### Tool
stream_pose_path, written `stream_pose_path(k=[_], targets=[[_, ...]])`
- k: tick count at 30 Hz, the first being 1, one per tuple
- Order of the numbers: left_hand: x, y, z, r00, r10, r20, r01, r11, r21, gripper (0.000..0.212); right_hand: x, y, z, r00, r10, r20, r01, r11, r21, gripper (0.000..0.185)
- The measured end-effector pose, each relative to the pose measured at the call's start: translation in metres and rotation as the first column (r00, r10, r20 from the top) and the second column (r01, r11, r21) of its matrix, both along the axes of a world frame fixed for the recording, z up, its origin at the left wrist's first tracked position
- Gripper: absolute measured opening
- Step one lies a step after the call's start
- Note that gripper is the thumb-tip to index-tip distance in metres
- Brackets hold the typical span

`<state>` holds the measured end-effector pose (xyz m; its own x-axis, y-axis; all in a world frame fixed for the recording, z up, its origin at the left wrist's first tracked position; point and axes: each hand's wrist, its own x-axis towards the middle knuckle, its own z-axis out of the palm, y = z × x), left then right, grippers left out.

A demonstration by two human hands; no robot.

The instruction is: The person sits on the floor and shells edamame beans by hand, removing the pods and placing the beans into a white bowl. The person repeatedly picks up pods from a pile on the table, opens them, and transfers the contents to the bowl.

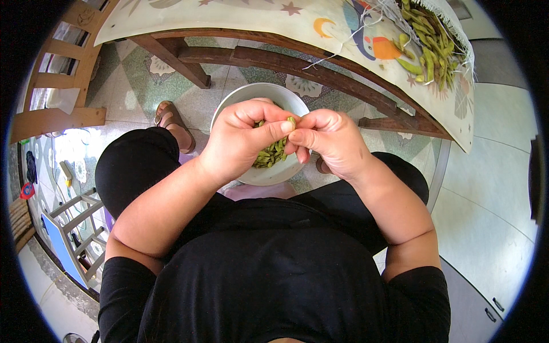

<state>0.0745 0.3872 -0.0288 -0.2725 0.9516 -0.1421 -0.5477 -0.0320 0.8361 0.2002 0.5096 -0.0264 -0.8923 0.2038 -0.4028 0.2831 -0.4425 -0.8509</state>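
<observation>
Between the fingertips of both hands is a green soybean pod [292,121], mostly covered by the thumbs. My left hand [246,133] pinches it with thumb and forefinger. My right hand [328,137] meets it from the other side, thumb and forefinger closed at the pod's near end. Both hands are above a white bucket [296,167] on the floor between my legs. Inside the bucket lie many green pods [270,156], partly hidden by my hands.
A wooden table [257,38] with a printed cover crosses the far side. On its right, a woven white sack [465,43] spills soybean pods [433,51]. A wooden chair-like frame [64,81] stands far left, a blue-topped stool [64,248] lower left, pale cabinets [484,184] at right.
</observation>
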Motion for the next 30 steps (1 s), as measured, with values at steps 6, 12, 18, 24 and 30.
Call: stream_pose_path(k=[6, 12, 18, 24, 30], targets=[[0.002, 0.0, 0.0, 0.988, -0.035, 0.147, 0.026, 0.998, 0.064, 0.009, 0.001, -0.001, -0.003, 0.998, -0.02, -0.058, 0.011, 0.988, -0.154, 0.009], [0.009, -0.002, -0.005, 0.941, -0.006, 0.34, 0.01, 1.0, -0.01, 0.014, 0.001, -0.003, -0.008, 0.985, -0.065, -0.16, 0.03, 0.977, -0.212, 0.011], [0.012, 0.0, -0.008, 0.982, 0.126, -0.14, -0.128, 0.992, -0.011, 0.02, 0.001, -0.002, 0.0, 0.985, -0.038, -0.17, 0.046, 0.998, 0.045, 0.014], [0.002, -0.001, -0.008, 0.8, 0.087, -0.593, -0.051, 0.996, 0.078, 0.027, 0.004, -0.004, -0.001, 0.98, -0.024, -0.198, 0.077, 0.961, 0.266, 0.013], [0.004, 0.001, -0.005, 0.486, 0.085, -0.87, -0.013, 0.996, 0.089, 0.029, 0.005, -0.005, -0.003, 0.956, 0.003, -0.294, 0.173, 0.802, 0.572, 0.009]])
